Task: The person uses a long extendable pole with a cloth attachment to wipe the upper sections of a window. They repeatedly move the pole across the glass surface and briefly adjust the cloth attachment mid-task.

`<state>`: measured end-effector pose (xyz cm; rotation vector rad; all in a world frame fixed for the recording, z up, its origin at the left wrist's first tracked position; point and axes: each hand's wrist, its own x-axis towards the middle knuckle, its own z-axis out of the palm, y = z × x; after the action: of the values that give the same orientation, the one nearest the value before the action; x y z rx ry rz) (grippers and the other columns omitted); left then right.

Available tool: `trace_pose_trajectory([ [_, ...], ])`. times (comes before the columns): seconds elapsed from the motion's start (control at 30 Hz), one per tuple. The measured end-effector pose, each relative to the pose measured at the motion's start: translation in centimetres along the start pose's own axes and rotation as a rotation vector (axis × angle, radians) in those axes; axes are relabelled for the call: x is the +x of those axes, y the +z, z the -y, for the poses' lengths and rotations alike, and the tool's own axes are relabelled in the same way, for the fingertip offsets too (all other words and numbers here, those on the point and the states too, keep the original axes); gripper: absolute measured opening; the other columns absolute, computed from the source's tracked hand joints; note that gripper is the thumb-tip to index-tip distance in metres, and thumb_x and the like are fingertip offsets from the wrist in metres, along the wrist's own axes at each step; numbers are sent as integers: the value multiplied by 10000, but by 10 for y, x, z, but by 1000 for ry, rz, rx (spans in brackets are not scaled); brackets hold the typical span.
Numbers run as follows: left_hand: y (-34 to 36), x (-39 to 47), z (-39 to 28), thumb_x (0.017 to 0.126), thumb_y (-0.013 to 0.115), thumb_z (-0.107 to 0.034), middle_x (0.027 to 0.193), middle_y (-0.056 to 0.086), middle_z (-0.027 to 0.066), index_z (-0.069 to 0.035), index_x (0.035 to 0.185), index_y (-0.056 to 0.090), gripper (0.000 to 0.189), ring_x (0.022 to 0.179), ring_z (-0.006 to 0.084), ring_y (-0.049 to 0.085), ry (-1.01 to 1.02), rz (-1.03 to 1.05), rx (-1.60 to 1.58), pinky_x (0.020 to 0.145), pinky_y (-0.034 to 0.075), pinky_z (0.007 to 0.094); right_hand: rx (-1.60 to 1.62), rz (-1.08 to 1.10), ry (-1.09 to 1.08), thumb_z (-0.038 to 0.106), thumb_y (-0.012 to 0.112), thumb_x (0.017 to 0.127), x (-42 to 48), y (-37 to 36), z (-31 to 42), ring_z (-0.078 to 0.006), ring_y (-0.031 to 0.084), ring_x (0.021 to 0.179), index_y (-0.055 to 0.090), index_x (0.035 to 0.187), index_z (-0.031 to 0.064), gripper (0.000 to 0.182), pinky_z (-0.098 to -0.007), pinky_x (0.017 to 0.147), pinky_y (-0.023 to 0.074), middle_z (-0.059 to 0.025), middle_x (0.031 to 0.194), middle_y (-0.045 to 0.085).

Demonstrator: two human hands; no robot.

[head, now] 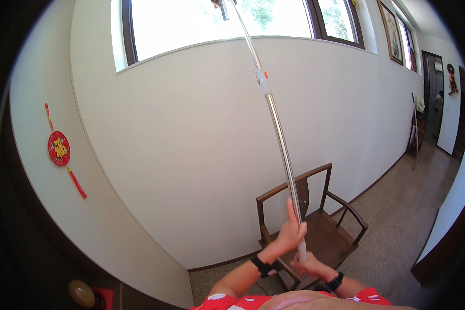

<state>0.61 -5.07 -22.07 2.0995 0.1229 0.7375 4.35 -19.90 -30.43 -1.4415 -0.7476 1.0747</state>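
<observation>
A telescopic metal pole (282,135) rises from my hands towards the window (217,27). My left hand (292,234) is wrapped round its lower part, with one finger stretched up along the shaft. Just below, my right hand (310,265) holds the pole's pale grip end. Partway up, a translucent joint (262,79) with orange parts links the thick and thin tubes. At the top, the tool head (224,9) shows against the bright glass, partly cut off by the frame's upper edge, so its kind is unclear.
Below the window, a dark wooden armchair (321,232) stands by the white wall (178,135), behind my hands. A red round ornament (59,148) with a tassel hangs on the left wall. Further right are a framed picture (391,33), another leaning pole (415,131) and a doorway (433,93).
</observation>
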Motion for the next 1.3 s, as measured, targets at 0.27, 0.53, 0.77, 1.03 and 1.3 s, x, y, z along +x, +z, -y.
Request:
trace_pose_trajectory([
  [0.27,19,-18,9,857,524,-166,909,588,318,-27,1414,-202,925,716,477,604,-85,54,-45,637,486,494,14,-26,46,172,704,802,-9,-9,-27,-124,475,413,506,647,63,274,-258,393,357,-37,509,514],
  [0.53,4,2,-1,856,523,-160,954,580,313,-45,1424,-182,913,740,460,606,81,-87,12,660,482,502,55,-27,-4,156,702,804,1,0,0,-123,467,412,517,691,59,238,-261,388,333,-29,518,498],
  [0.77,27,-29,6,848,512,-170,910,583,331,-14,1414,-193,917,740,476,605,-64,71,-57,646,476,517,123,5,61,142,705,802,-26,-4,-37,-133,464,411,508,678,64,245,-268,392,333,-41,518,496],
  [1.03,-10,15,-29,843,509,-174,1016,569,343,-10,1417,-182,913,772,487,603,4,-9,-27,664,483,513,126,18,-25,132,707,800,-8,3,32,-124,451,417,504,685,60,244,-263,397,326,-28,511,468],
  [1.3,38,-28,-9,856,508,-179,1115,518,377,-6,1403,-221,928,793,479,611,-48,112,-42,677,495,502,134,11,74,131,705,801,-42,-15,-33,-127,452,417,506,671,61,248,-268,403,343,-28,512,469],
])
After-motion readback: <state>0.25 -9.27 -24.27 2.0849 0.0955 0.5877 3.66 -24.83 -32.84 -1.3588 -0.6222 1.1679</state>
